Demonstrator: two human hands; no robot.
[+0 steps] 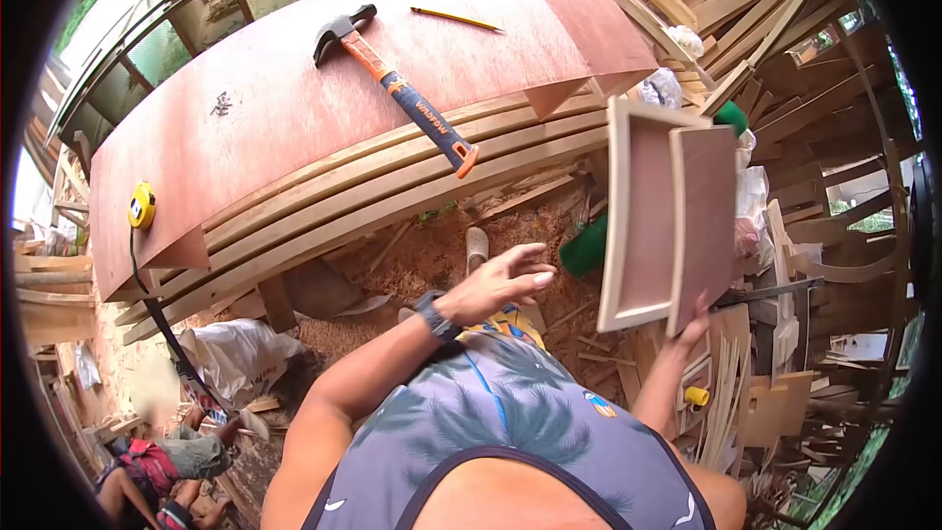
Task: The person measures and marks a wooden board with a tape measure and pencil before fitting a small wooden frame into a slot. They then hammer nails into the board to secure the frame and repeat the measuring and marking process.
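My right hand [690,327] is closed on the lower end of a thin plywood board [705,216]. Behind that board, partly covered by it, is a shallow wooden frame with a plywood back [643,221]; both are held upright to the right. My left hand [498,285], with a dark watch [438,316] at its wrist, hovers in front of my body, fingers apart and nothing in it. Beyond it, a claw hammer [400,88] with an orange and blue handle lies on a plywood sheet [265,157], near a yellow pencil [456,20].
A yellow tape measure [142,206] and a small dark cluster of nail-like pieces [223,104] lie on the sheet. Long timber strips [392,182] support it. Scrap wood [785,69] is piled at right. Another person [167,466] is at lower left.
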